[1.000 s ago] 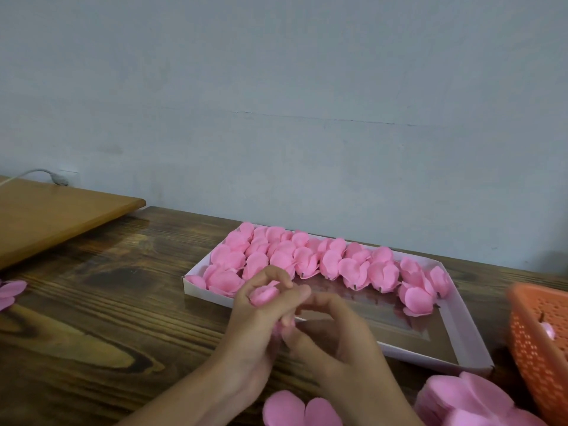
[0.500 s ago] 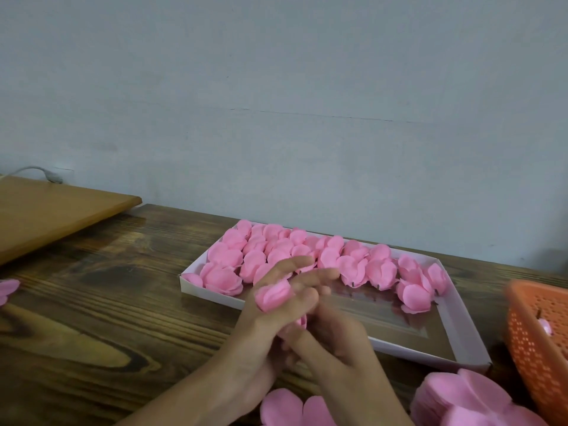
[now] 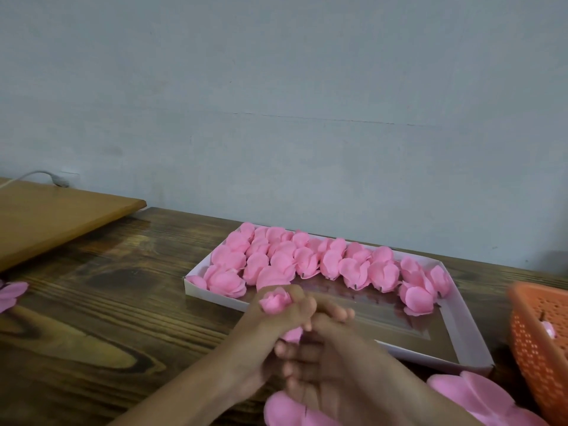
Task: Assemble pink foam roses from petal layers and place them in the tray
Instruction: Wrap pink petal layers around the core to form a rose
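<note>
**Tray about half filled, another rose in the making**

Both hands meet over the counter (image 3: 92,318), just in front of the tray (image 3: 458,321). The left hand (image 3: 267,324) has its fingers curled round a small pink rose (image 3: 274,300), whose bud pokes up above the knuckles. The right hand (image 3: 329,348) is pressed close against the left, fingers bent inward at the flower's lower petals. It appears to be pinching them, though the contact itself is mostly hidden. The rose is held in the air between the hands, not yet in the tray.

Finished roses (image 3: 295,259) crowd the far side of the tray in tight rows and run down its right end. The near part of the tray floor lies bare. By that showing, roughly half the tray is done and a good deal of room is left.

Material remains too. A pile of loose petal layers (image 3: 470,392) sits at the lower right, and one flat petal layer (image 3: 285,410) lies under the wrists. An orange basket (image 3: 541,339) stands to the right of the tray.

The rose in hand looks unfinished, probably wanting an outer layer before it joins the rows.
</note>
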A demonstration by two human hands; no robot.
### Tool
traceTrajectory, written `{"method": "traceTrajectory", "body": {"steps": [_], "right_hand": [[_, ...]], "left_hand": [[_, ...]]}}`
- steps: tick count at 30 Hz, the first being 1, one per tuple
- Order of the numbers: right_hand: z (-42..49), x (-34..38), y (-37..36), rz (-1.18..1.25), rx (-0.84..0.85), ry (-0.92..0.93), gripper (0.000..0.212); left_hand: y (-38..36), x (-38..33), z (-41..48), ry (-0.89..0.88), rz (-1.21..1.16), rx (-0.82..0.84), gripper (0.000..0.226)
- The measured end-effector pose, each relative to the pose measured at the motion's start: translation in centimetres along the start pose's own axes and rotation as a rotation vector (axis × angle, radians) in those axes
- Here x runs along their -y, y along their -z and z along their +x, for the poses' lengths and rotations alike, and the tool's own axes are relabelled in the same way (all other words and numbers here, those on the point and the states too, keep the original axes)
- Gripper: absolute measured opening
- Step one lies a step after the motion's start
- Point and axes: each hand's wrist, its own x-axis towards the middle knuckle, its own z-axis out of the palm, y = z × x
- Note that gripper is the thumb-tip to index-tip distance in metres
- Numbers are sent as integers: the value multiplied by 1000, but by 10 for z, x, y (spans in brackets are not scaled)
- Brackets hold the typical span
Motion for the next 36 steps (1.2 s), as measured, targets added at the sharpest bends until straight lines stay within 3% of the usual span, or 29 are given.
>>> {"method": "traceTrajectory", "body": {"steps": [2,4,6,13,16,19,24,26,29,36], "right_hand": [[-4,4,3,-151,-103,122,34],[-5,8,11,-312,-310,346,20],[-8,15,15,-491,-418,567,13],[-14,16,17,-1088,-264,920,36],[-14,13,17,-1136,-263,944,37],[-14,14,18,-955,-318,926,26],[-10,20,24,-675,-350,717,15],[-10,23,25,-687,-335,666,13],[-10,24,25,-759,-340,643,22],[-15,20,25,-992,-337,734,32]], "left_hand": [[0,2,4,-89,177,-200,36],[4,3,9,-200,427,-363,32],[9,4,10,-264,581,-390,26],[17,17,12,-273,626,-308,18],[17,18,11,-206,545,-274,23],[15,15,10,-72,410,-271,33],[7,7,13,109,-105,-253,61],[6,3,14,205,-315,-232,66],[7,0,15,253,-493,-193,46],[9,1,14,249,-483,-232,51]]}}
